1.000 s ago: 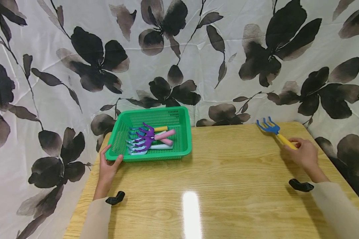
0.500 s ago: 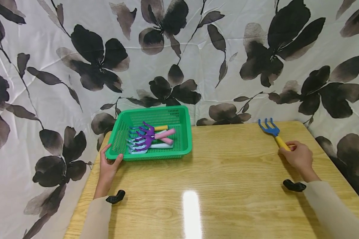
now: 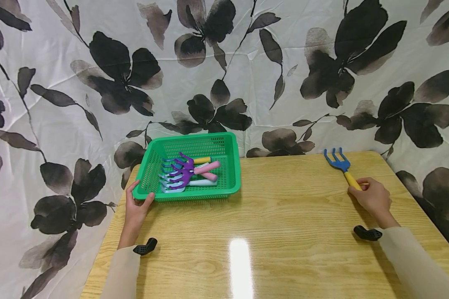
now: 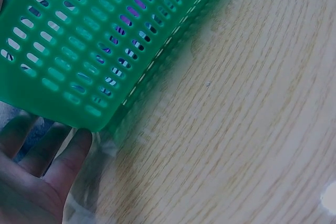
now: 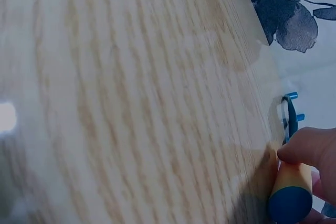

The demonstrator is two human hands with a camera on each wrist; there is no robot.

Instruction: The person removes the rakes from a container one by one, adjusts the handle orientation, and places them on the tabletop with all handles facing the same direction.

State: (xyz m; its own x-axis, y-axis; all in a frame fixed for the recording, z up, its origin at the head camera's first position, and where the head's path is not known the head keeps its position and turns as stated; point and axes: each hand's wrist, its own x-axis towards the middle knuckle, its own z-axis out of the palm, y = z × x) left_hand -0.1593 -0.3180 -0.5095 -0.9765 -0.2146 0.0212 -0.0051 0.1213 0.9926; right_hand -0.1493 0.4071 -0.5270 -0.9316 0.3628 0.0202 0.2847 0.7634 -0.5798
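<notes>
On the right, my right hand [image 3: 375,200] holds the yellow handle of a toy hand rake [image 3: 339,162] with a blue three-tined head. The tines point away toward the back edge. In the right wrist view the thumb presses on the yellow handle [image 5: 295,174], whose end is blue. At the left, my left hand [image 3: 135,216] grips the near left corner of a green plastic basket [image 3: 233,186], thumb at the front and fingers at the left side. Inside lie several small rakes: purple ones [image 3: 183,176] with pink handles, light blue ones, and one with a yellow handle [image 3: 202,160].
The wooden table [image 3: 284,232] ends at a white cloth [image 3: 269,83] with dark flowers, behind and on both sides. The basket stands near the table's back left corner. A bright reflection lies on the front of the tabletop.
The right hand has shifted slightly left with the blue rake, whose head has turned to point more straight away. The left hand and basket have stayed in place.
</notes>
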